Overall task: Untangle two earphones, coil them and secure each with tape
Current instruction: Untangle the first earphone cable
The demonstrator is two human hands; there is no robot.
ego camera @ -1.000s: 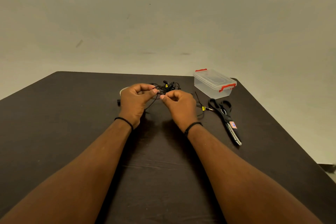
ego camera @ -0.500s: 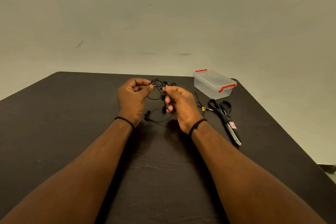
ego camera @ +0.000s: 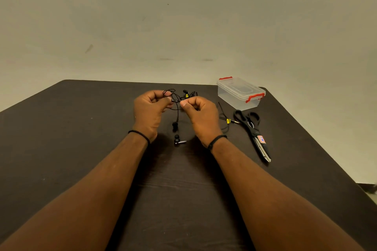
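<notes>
A tangle of black earphone wires (ego camera: 177, 99) is held above the dark table (ego camera: 61, 138), between my two hands. My left hand (ego camera: 150, 111) pinches the wires on the left side, and my right hand (ego camera: 201, 113) pinches them on the right. Two earbuds (ego camera: 176, 130) dangle below, between my wrists, near the table top. More of the tangle (ego camera: 188, 93) lies behind my hands. A wire end with a yellow-marked plug (ego camera: 230, 121) lies on the table right of my right hand. No tape is in view.
A clear plastic box (ego camera: 239, 92) with red clips stands at the table's back right corner. Black scissors (ego camera: 255, 132) lie in front of it, blades toward me. A pale wall rises behind the table.
Both hands have lifted the tangle off the table and pulled slightly apart. The earbuds have dropped free and now hang lower between my wrists.
</notes>
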